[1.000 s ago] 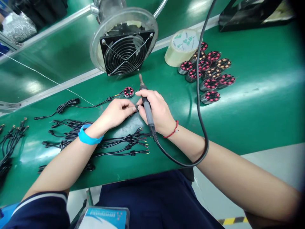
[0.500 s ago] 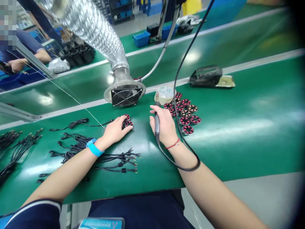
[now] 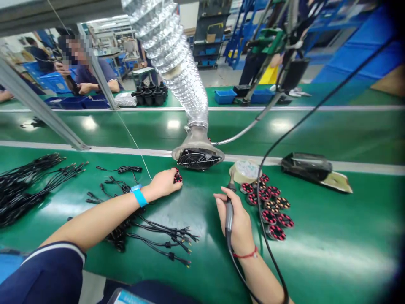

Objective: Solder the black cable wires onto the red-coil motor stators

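Observation:
My left hand point(image 3: 162, 184), a blue band at its wrist, has its fingers closed around a round motor stator point(image 3: 178, 175) with red windings, low over the green bench; the fingers hide part of it. In my right hand point(image 3: 241, 219) is a grey soldering iron point(image 3: 229, 213), held like a pen with its tip upward. The tip is in front of a whitish roll of tape point(image 3: 246, 171). Just right of that hand stands a cluster of stators point(image 3: 268, 217), most red, a few copper-coloured. Black cables point(image 3: 167, 244) with bared coloured ends lie below my left hand.
A fan point(image 3: 199, 159) on a foil duct point(image 3: 183, 71) hangs behind my hands. The iron's black cord point(image 3: 268, 152) crosses the right side. A dark holder point(image 3: 306, 166) sits at the back right; more cables point(image 3: 31, 185) lie far left. Another person point(image 3: 95, 76) sits across.
My view has tilted up and levelled, so the bench sits lower in the picture. My left hand now covers more of the stators beneath it. My right hand still grips the iron.

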A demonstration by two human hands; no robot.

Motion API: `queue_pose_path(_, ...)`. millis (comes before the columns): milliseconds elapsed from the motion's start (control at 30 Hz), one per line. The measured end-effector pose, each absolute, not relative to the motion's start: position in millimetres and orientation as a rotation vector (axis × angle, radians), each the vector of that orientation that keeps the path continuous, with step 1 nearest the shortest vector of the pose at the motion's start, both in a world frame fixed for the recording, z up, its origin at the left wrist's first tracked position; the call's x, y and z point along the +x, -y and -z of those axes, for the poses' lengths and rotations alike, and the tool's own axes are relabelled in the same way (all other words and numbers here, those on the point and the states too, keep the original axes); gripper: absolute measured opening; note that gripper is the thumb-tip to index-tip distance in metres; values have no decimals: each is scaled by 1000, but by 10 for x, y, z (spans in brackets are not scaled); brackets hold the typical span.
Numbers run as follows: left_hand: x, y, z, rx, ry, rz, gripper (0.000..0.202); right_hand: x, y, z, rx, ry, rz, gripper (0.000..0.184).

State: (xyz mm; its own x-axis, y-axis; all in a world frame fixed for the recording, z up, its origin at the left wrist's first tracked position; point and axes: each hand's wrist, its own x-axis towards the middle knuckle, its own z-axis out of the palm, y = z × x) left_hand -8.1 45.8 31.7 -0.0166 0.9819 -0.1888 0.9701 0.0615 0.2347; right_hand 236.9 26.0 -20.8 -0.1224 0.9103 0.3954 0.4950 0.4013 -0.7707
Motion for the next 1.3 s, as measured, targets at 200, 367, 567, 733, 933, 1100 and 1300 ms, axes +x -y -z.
queue_pose_path(200, -766, -1233, -519, 1744, -2331, -251, 37, 2417, -340, 279, -1244, 1827, -497, 34)
queue_pose_path(367, -764, -2162, -563, 1793, -2345, -324, 44, 2424, -408, 328, -1185, 1922, -383, 29)
queue_pose_path(567, -511, -2725, -319, 1895, -2218, -265, 48, 2481, -454, 407, -1214, 1953, -362, 30)
queue_pose_path(733, -865, -2611, -379, 1827, -2353, -169, 71, 2609, -475, 538, -1220, 1990, -427, 33)
queue_pose_path(933, -1780, -1785, -755, 1586, -2340, 311, 65, 2475, -359, 416, -1358, 1800, -609, 40)
queue_pose_path(1100, -1666, -976, -605, 1727, -2178, 363, 78, 2366, -287, 374, -1393, 1732, -685, 42)
queue_pose_path(1300, -1402, -1018, -477, 1886, -2247, 260, 40, 2542, -460, 484, -1263, 1909, -536, 38)
